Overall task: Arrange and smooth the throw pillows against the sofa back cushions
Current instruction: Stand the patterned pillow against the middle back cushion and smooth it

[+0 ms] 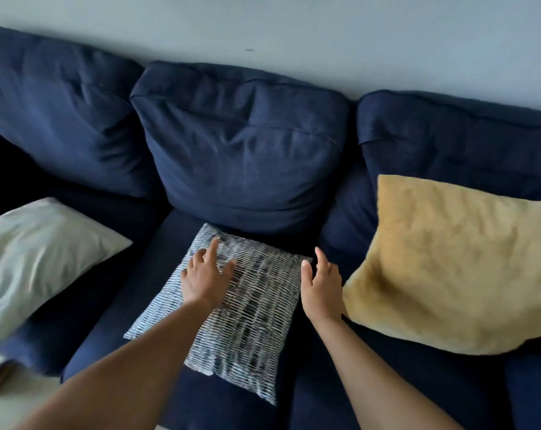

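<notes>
A blue-and-white striped throw pillow (253,308) lies flat on the navy sofa seat (132,311), its far corner touching the middle back cushion (244,141). My left hand (205,276) rests palm down on its left half, fingers spread. Just off the pillow's right edge hovers my right hand (320,287), open, fingertips near the far right corner. A fuzzy mustard pillow (455,262) leans on the right back cushion (461,135). At the left, a pale grey pillow (36,259) lies tilted on the seat.
The left back cushion (55,107) stands against a pale wall (294,32). A strip of light floor (17,395) shows at the bottom left, beside the sofa's front edge.
</notes>
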The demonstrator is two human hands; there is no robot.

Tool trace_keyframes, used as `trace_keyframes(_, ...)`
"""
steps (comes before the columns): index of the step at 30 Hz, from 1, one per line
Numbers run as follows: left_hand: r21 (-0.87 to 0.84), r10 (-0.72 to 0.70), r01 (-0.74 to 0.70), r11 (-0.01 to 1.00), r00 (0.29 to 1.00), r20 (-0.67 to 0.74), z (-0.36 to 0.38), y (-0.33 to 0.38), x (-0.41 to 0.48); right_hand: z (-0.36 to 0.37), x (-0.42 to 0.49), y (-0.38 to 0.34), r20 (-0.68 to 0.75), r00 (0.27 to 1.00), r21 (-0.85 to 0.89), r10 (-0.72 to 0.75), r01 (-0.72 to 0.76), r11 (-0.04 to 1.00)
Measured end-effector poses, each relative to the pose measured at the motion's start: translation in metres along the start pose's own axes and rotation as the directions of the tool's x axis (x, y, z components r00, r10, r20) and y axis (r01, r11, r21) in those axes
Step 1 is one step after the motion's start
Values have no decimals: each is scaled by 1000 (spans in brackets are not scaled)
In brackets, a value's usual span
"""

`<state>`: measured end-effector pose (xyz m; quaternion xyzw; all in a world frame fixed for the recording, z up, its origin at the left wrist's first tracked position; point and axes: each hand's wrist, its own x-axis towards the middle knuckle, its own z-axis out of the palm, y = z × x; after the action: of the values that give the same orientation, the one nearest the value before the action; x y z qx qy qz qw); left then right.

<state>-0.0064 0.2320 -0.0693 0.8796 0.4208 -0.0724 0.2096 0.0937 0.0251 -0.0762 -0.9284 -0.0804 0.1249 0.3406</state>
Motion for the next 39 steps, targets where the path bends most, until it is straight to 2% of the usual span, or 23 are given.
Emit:
trace_keyframes(3, 30, -63, 59, 998, 981, 182, -3, -39, 26, 48, -8, -16, 146, 930, 21, 338, -345, 938)
trace_keyframes(7, 39, -111, 104, 994, 930, 350, -1, -83, 62, 105, -17, -22, 207, 830, -56, 518, -519, 853)
trace_keyframes(11, 22, -142, 147, 989, 892, 429, 15, -106, 90, 134, -18, -12, 156, 767, -83, 622, -618, 782)
trace_keyframes(14, -45, -147, 188, 981, 876, 459, 31, -111, 105, 148, -14, -2, 118, 773, -73, 623, -619, 782)
trace_keyframes(18, -276, -84, 238, 931, 877, 473, 46, -115, 115, 159, -1, 4, 107, 783, 146, 613, -622, 769)
trace_keyframes(21, -458, -31, 233, 858, 913, 407, 40, -114, 110, 158, 2, -9, 34, 816, 362, 577, -549, 754)
trace_keyframes(24, -646, -35, 205, 735, 963, 266, 28, -113, 97, 153, 1, -35, -81, 883, 446, 463, -383, 809)
trace_keyframes(27, -784, -87, 54, 618, 996, 0, 7, -113, 88, 146, 0, -60, -270, 936, 486, 227, -71, 871)
trace_keyframes(29, -823, -94, -93, 560, 980, -175, -13, -109, 93, 138, 10, -74, -361, 929, 465, 85, 100, 880)
trace_keyframes(31, -823, -67, -208, 528, 956, -284, -33, -106, 110, 130, 27, -86, -409, 912, 440, -10, 206, 874)
trace_keyframes(34, -755, 41, -237, 611, 962, -269, -41, -106, 146, 130, 57, -93, -392, 919, 395, -48, 215, 893)
trace_keyframes(37, -665, 136, -181, 725, 984, -119, -37, -108, 177, 138, 75, -89, -331, 943, 368, -9, 138, 920)
trace_keyframes(39, -645, 182, -183, 742, 981, -69, -37, -106, 192, 139, 83, -90, -315, 949, 376, 25, 101, 921)
